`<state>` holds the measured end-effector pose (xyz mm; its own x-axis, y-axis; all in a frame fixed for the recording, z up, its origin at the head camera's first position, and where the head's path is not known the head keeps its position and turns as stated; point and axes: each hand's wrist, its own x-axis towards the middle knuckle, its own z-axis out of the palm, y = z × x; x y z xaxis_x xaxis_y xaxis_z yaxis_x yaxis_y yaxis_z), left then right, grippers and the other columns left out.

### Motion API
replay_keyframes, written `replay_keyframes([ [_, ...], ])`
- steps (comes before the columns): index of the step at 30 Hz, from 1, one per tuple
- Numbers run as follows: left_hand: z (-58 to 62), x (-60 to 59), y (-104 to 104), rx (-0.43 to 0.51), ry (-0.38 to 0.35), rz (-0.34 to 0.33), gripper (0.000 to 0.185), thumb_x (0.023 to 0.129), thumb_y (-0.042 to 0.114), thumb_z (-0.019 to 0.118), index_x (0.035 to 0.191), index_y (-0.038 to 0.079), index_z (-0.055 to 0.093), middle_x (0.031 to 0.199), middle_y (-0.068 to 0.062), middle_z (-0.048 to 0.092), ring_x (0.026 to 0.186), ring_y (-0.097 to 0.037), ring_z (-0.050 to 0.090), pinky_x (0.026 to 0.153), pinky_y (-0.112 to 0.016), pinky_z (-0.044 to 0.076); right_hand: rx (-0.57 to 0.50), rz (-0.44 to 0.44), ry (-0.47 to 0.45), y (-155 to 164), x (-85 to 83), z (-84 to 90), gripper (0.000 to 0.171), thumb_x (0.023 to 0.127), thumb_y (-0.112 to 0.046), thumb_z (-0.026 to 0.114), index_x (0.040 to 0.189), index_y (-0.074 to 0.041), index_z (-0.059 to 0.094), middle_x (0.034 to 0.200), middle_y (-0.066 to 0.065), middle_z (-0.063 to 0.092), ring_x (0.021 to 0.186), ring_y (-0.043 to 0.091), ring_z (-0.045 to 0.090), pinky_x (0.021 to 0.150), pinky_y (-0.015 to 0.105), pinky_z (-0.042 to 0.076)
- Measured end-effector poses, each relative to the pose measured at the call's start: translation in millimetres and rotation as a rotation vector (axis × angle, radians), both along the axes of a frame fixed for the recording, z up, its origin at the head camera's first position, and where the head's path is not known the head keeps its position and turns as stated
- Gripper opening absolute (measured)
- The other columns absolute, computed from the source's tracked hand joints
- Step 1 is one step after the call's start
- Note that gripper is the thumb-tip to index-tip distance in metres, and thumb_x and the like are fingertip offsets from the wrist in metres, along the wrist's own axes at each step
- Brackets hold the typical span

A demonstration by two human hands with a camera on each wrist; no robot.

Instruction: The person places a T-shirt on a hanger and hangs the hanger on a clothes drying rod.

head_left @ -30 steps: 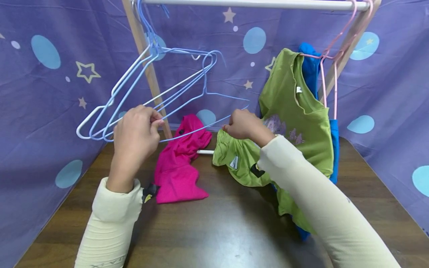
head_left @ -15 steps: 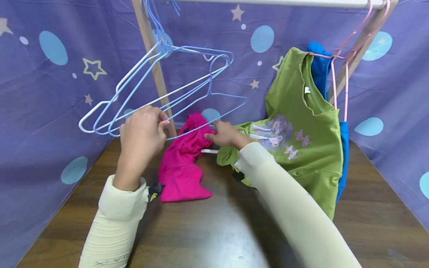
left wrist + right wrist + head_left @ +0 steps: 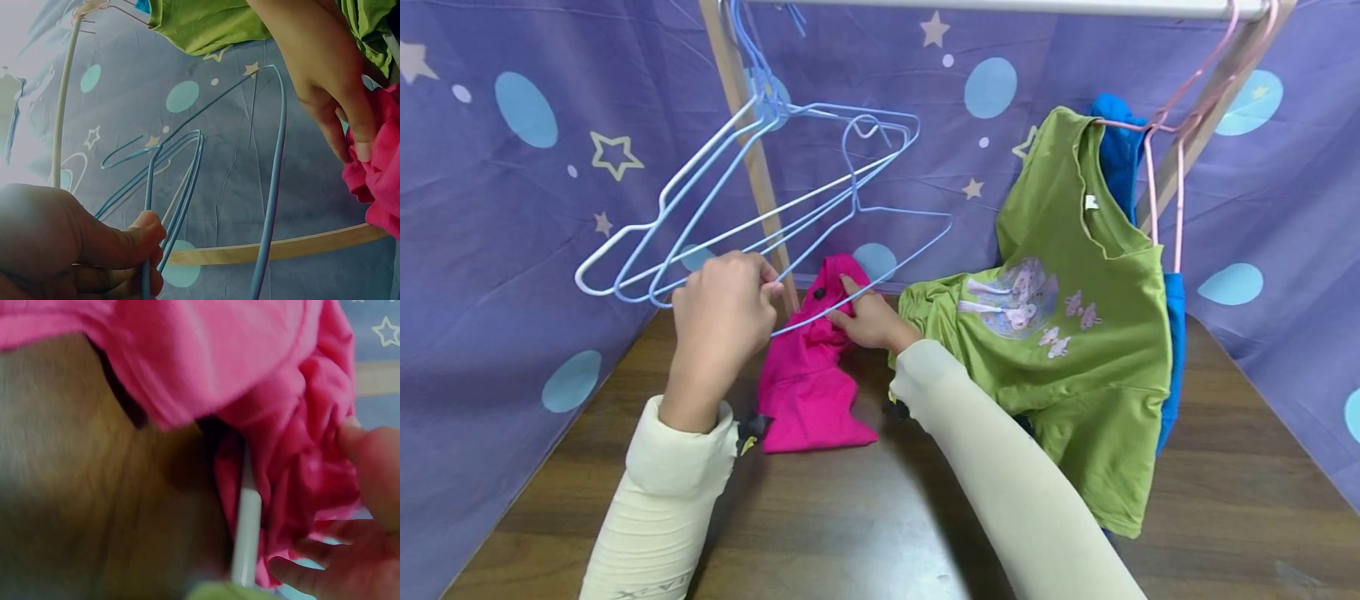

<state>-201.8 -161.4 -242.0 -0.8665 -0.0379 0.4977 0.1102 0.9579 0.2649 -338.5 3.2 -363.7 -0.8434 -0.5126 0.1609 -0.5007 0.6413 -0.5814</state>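
Note:
My left hand (image 3: 726, 312) pinches a blue wire clothes hanger (image 3: 273, 187) between thumb and fingers, its hook upright and its body held over the table's left side. A bright pink garment (image 3: 808, 417) lies bunched behind and below it. At the garment's upper end is my right hand (image 3: 876, 321), thumb and fingers spread around the bunched cloth, the thumb touching the fabric in the right wrist view. The hanger's lower bar crosses in front of the right fingers in the head view. Part of the garment's far side is hidden.
Several blue and white hangers hang at the left of the white rail (image 3: 1015, 7), beside a wooden post (image 3: 762, 183). A green shirt (image 3: 1105, 333) and a blue garment (image 3: 1174, 333) hang at right on pink hangers. A white tube (image 3: 248, 531) runs under the pink cloth.
My right hand has moved left from the green shirt to the pink garment. The green shirt's near part has swung. The held hanger has tilted slightly left, still in my left hand.

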Motion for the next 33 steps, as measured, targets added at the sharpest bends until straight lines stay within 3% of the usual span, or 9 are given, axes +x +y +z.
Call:
replay_keyframes([
  [3, -1.1, 0.6, 1, 0.001, -0.012, 0.004, 0.009, 0.093, 0.016, 0.07, 0.09, 0.009, 0.074, 0.093, -0.015, 0.074, 0.088, -0.053, 0.066, 0.064, -0.067, 0.048, -0.044, -0.061, 0.011, -5, 2.2, -4.6, 0.079, 0.1, -0.02, 0.065, 0.159, 0.006, 0.02, 0.157, 0.024, 0.041, 0.144, 0.032, 0.043, 0.119, 0.035, 0.032],
  [7, -3.6, 1.0, 4, 0.0, -0.006, 0.013, 0.007, 0.092, 0.015, 0.069, 0.089, 0.01, 0.073, 0.091, -0.015, 0.073, 0.085, -0.051, 0.066, 0.062, -0.066, 0.049, -0.092, -0.164, 0.099, -4, 2.9, -6.8, 0.061, 0.094, -0.005, 0.065, 0.15, 0.006, 0.043, 0.133, 0.026, 0.063, 0.128, 0.043, 0.057, 0.109, 0.044, 0.045],
  [9, -4.2, 1.3, 5, 0.004, 0.003, 0.017, 0.007, 0.091, 0.013, 0.069, 0.088, 0.009, 0.073, 0.089, -0.014, 0.073, 0.084, -0.051, 0.066, 0.061, -0.066, 0.049, -0.113, -0.21, 0.148, 0, 1.5, -7.3, 0.034, 0.091, -0.001, 0.064, 0.125, 0.004, 0.065, 0.105, 0.024, 0.072, 0.109, 0.045, 0.065, 0.097, 0.046, 0.051],
  [11, -4.0, 1.5, 6, 0.007, 0.009, 0.022, 0.006, 0.091, 0.012, 0.068, 0.088, 0.009, 0.073, 0.089, -0.015, 0.073, 0.084, -0.051, 0.066, 0.061, -0.065, 0.049, -0.164, -0.226, 0.173, 5, -1.8, -8.5, 0.012, 0.091, 0.001, 0.062, 0.1, 0.003, 0.071, 0.079, 0.014, 0.069, 0.088, 0.036, 0.066, 0.082, 0.041, 0.053],
  [14, -2.7, 2.2, 7, 0.012, 0.021, 0.037, 0.007, 0.092, 0.012, 0.068, 0.089, 0.008, 0.072, 0.09, -0.016, 0.072, 0.083, -0.052, 0.066, 0.061, -0.065, 0.049, -0.248, -0.247, 0.156, 15, -6.8, -8.7, 0.02, 0.094, 0.0, 0.061, 0.073, 0.001, 0.061, 0.059, 0.001, 0.047, 0.066, 0.023, 0.051, 0.063, 0.033, 0.042],
  [21, 0.7, 5.4, 4, 0.03, 0.073, 0.078, 0.011, 0.094, 0.016, 0.068, 0.093, 0.006, 0.072, 0.093, -0.018, 0.07, 0.086, -0.058, 0.065, 0.063, -0.067, 0.047, -0.425, -0.343, 0.064, 34, -4.5, 6.5, 0.018, 0.096, -0.004, 0.055, 0.078, -0.003, 0.058, 0.068, 0.001, 0.047, 0.07, 0.018, 0.047, 0.065, 0.029, 0.04],
  [27, 1.8, 6.1, 3, 0.037, 0.082, 0.065, 0.01, 0.094, 0.015, 0.066, 0.092, 0.007, 0.072, 0.092, -0.016, 0.071, 0.083, -0.057, 0.065, 0.062, -0.065, 0.047, -0.522, -0.623, 0.05, 52, 3.7, 27.7, 0.026, 0.096, -0.018, 0.051, 0.075, -0.006, 0.06, 0.078, 0.012, 0.06, 0.082, 0.03, 0.059, 0.075, 0.042, 0.048],
  [31, -0.2, 4.9, 4, 0.027, 0.079, 0.053, 0.007, 0.092, 0.012, 0.068, 0.091, 0.007, 0.073, 0.09, -0.015, 0.072, 0.082, -0.055, 0.065, 0.06, -0.064, 0.047, -0.434, -0.852, 0.04, 69, 5.7, 28.4, 0.037, 0.096, -0.028, 0.045, 0.077, -0.003, 0.064, 0.095, 0.023, 0.07, 0.096, 0.043, 0.066, 0.082, 0.053, 0.051],
  [33, -1.7, 4.2, 5, 0.014, 0.077, 0.053, 0.006, 0.091, 0.011, 0.068, 0.09, 0.007, 0.073, 0.09, -0.015, 0.072, 0.082, -0.054, 0.065, 0.061, -0.065, 0.048, -0.322, -0.89, -0.016, 77, 6.1, 24.4, 0.039, 0.095, -0.031, 0.044, 0.085, -0.002, 0.069, 0.106, 0.025, 0.071, 0.103, 0.046, 0.066, 0.085, 0.056, 0.051],
])
